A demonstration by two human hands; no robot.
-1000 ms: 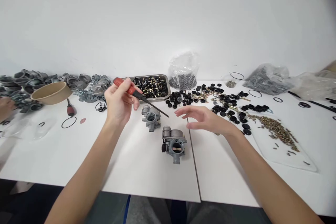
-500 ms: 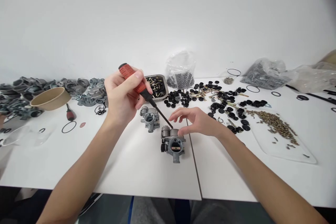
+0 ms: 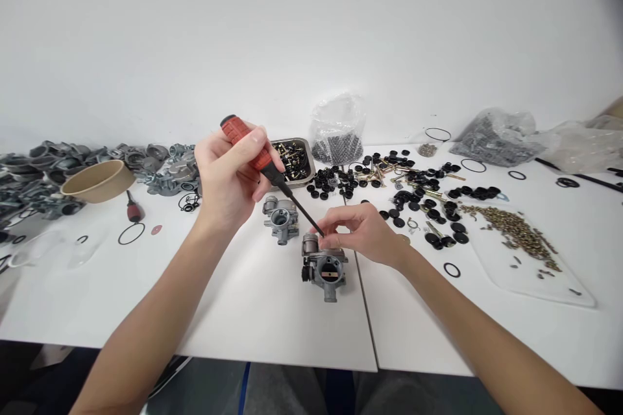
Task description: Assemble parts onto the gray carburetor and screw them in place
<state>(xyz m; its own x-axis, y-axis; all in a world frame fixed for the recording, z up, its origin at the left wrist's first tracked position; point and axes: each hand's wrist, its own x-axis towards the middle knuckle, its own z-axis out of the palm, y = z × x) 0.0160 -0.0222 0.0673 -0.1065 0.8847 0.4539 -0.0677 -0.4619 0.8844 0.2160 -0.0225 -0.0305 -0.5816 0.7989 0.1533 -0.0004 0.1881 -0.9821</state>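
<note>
My left hand [image 3: 228, 178] grips a screwdriver with a red handle [image 3: 246, 139]; its dark shaft slants down and right, with the tip at the top of a grey metal carburetor body [image 3: 325, 268] on the white table [image 3: 272, 311]. My right hand [image 3: 363, 231] rests on the carburetor's top, its fingers curled and pinched together beside the screwdriver tip; what they pinch is hidden. A second, smaller carburetor body [image 3: 281, 216] stands just behind, untouched.
A metal tray [image 3: 298, 161] of black and brass parts and a clear bag [image 3: 338, 128] stand at the back. Black caps [image 3: 428, 198], O-rings and brass screws [image 3: 511, 231] spread to the right. A brown paper bowl [image 3: 97, 179], another red screwdriver [image 3: 132, 207] and grey castings [image 3: 43, 172] lie to the left.
My left hand swung the screwdriver tip down onto the near carburetor. My right hand moved left from hovering open onto the carburetor's top and curled its fingers.
</note>
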